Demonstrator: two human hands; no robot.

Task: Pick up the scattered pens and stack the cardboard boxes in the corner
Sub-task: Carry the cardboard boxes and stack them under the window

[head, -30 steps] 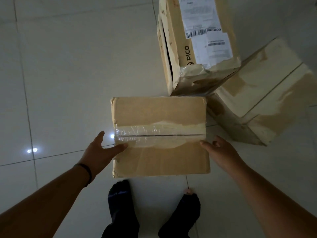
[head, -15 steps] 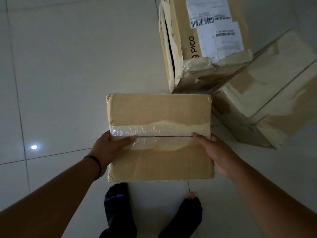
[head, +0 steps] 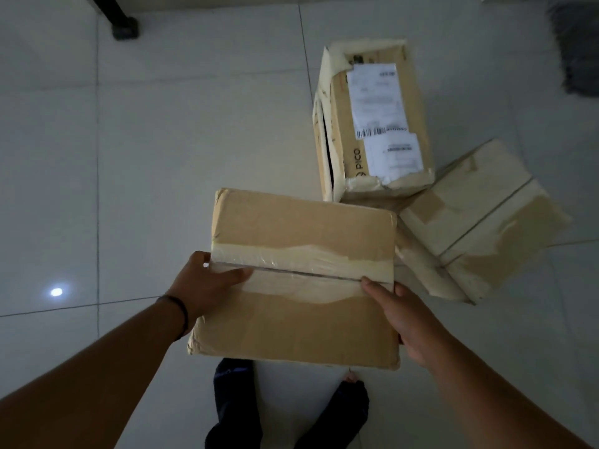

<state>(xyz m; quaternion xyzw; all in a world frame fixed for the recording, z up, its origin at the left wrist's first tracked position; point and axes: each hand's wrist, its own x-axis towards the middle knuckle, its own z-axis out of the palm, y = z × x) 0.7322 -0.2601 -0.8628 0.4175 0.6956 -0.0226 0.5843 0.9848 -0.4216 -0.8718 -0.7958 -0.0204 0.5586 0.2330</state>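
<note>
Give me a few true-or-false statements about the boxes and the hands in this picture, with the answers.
1. Both hands grip the taped box, the left hand on one side and the right hand on the other. True.
2. Three cardboard boxes are in view. True: the taped box, the PICO box and a third box.
3. The PICO box carries no labels. False: white shipping labels with a barcode are stuck on it.
4. Pens lie scattered on the floor. False: no pens show in this view.
5. The left wrist wears a dark band. True.
</note>
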